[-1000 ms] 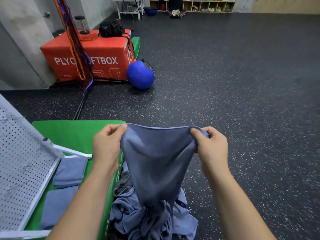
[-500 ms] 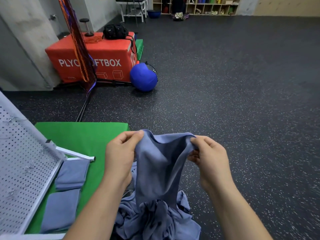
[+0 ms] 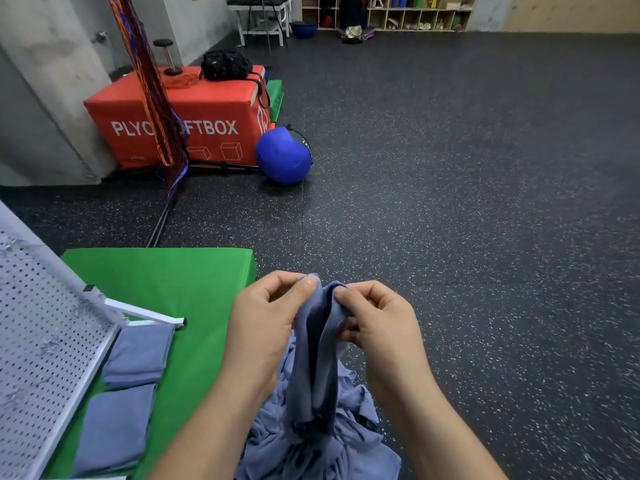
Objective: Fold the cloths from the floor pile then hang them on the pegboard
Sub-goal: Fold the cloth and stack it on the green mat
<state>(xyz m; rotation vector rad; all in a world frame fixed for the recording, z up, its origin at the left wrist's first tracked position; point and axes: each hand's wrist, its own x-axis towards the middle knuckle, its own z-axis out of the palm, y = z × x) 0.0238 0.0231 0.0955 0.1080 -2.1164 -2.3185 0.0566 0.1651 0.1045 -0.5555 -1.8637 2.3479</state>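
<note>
Blue cloth pinched by both hands.

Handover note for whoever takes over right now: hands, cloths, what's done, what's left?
Left hand: pinches one top corner of the blue cloth.
Right hand: pinches the other top corner. The hands are close together, so the cloth hangs doubled lengthwise, with its lower end on the floor pile.
Done: two folded cloths lie on the green mat at the foot of the pegboard. No cloth shows hanging on it.
Left: finish this fold, fold the rest of the pile, hang everything on the pegboard.
</note>
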